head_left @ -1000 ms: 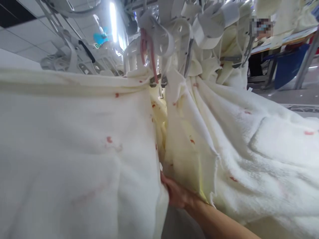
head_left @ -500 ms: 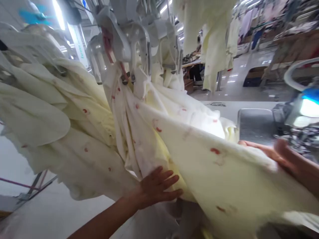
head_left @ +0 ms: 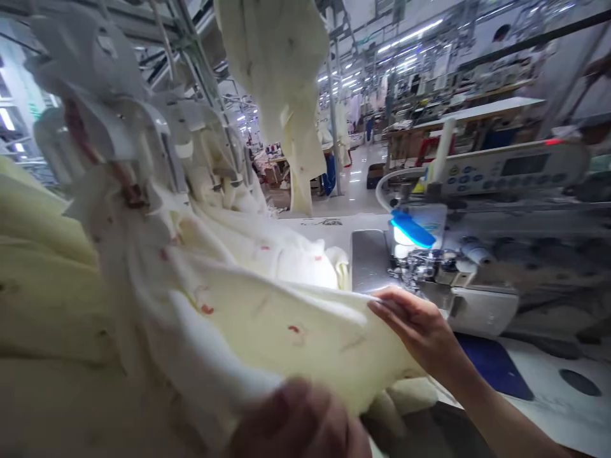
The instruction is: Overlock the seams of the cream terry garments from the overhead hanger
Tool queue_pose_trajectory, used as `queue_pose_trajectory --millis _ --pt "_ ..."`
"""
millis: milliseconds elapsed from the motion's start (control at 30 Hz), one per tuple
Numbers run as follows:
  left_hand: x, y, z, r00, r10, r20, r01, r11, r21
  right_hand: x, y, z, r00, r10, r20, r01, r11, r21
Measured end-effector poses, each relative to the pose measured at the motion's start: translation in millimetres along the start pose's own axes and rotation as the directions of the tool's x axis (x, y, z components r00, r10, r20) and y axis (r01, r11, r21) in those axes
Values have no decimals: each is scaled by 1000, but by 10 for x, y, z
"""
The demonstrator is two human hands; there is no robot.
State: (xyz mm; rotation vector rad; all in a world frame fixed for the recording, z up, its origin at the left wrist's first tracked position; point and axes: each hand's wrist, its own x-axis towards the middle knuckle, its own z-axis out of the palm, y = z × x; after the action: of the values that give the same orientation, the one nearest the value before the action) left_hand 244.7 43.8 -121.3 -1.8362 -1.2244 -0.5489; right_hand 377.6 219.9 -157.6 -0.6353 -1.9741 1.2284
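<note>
A pale yellow garment piece [head_left: 329,343] with small red prints stretches across the middle of the view, its far end running up to the grey hanger clips [head_left: 128,133] on the left. My right hand [head_left: 420,324] pinches its upper edge, close to the sewing machine. Low in the centre is my left hand [head_left: 300,420], blurred by motion, with curled fingers closed on the near edge of the same cloth. More pale yellow garments [head_left: 42,305] hang at the left.
An industrial sewing machine [head_left: 477,267] with a lit blue-topped lamp [head_left: 413,229] and a control panel [head_left: 515,168] stands at the right. Its metal plate [head_left: 370,254] lies beside the cloth. Another pale garment [head_left: 281,83] hangs overhead. Work tables stand behind.
The view has swung right, bringing the sewing machine into sight. My left hand, spread against the cloth before, is now curled on its edge and lower. My right hand still holds the upper edge.
</note>
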Motion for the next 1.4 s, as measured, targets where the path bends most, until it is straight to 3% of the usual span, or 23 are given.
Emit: queue_pose_trajectory --millis 67,100,200,300,367,500,600,633,700,733,767,800,833,900,967,1033,1100,1167,1267,1400 --pt "317 -103 283 984 -92 154 97 995 -24 -50 54 -106 999 5 -37 -7 997 -78" --pt "433 -141 463 955 -148 257 159 987 -23 -82 99 -158 997 15 -71 -24 991 -128" --pt "606 -127 1021 864 -167 475 216 975 -50 -153 283 -266 943 65 -327 -168 940 -298" --pt "613 -52 1392 848 -168 503 231 971 -66 -118 456 -276 833 54 -550 -296 884 -362" --pt "598 -69 1495 839 -209 502 271 961 -52 -50 517 -253 807 32 -590 -308 875 -374" --pt "605 -130 1438 835 -246 492 317 946 -65 -48 514 -235 799 -17 -600 -275 878 -391" --pt "626 21 1217 867 -216 449 379 871 -313 -274 468 -258 821 -109 -560 -99 940 -327" --pt "631 103 1134 878 -172 446 381 816 -435 -371 454 -267 865 -90 -494 -25 975 -221" --pt "636 259 1001 887 -77 455 372 702 -607 -543 440 -284 982 34 -184 -10 992 126" --pt "637 320 964 881 -46 470 378 667 -642 -605 439 -291 993 117 17 -117 948 297" --pt "637 364 950 868 -40 495 396 655 -643 -648 442 -296 964 198 178 -255 880 400" --pt "637 393 958 847 -60 528 430 661 -615 -672 447 -301 927 272 259 -365 816 448" --pt "637 412 984 821 -92 564 467 676 -570 -683 453 -303 901 346 262 -432 772 467" --pt "636 432 1067 794 -128 595 493 709 -505 -680 460 -301 883 459 100 -450 763 464" --pt "637 446 1146 805 -173 568 493 727 -478 -673 454 -289 881 473 -34 -409 794 450" --pt "641 451 1185 808 -271 523 531 719 -448 -674 437 -275 880 473 -48 -386 769 510" --pt "655 427 1190 775 -372 510 600 687 -410 -673 419 -268 875 483 -35 -380 731 567" --pt "687 366 1197 742 -430 514 639 684 -351 -647 409 -268 876 476 -76 -365 758 541" --pt "767 225 1285 731 -437 524 604 772 -199 -550 424 -250 879 435 -197 -325 847 420" --pt "861 48 1506 713 -310 629 450 890 -72 -437 494 -162 860 429 -276 -327 879 347"
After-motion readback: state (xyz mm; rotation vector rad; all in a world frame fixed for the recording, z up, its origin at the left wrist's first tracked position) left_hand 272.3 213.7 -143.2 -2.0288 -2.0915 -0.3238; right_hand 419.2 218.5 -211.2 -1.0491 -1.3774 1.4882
